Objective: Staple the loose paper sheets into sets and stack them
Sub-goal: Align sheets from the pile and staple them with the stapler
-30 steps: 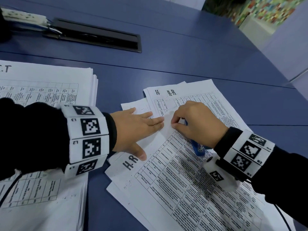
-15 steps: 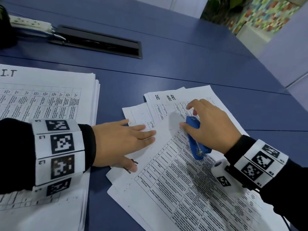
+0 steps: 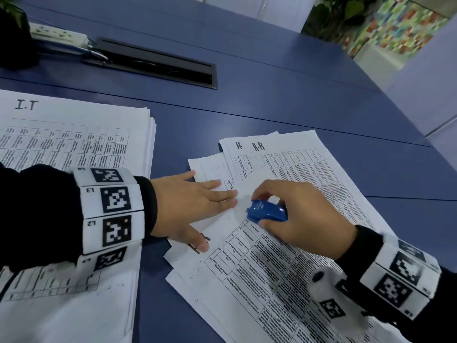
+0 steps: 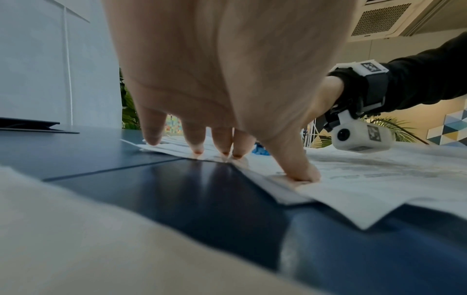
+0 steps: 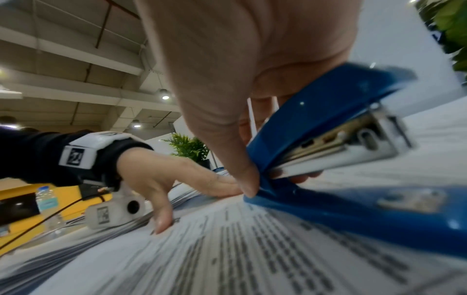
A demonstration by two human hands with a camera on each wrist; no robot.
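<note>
Left hand [image 3: 195,209] is laid flat, fingers straight, so the loose sheets [image 3: 259,263] are pinned. Blue stapler [image 3: 268,211] is gripped by right hand [image 3: 299,219], likely for stapling the corner.

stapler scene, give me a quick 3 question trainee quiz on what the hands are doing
1. True or false: the left hand presses flat on the loose sheets.
2. Which hand grips the blue stapler?
3. The stack headed "I.T" lies: A) under the stapler B) apart, at the person's left C) on the power strip.

Key: 1 true; 2 right hand; 3 B.
</note>
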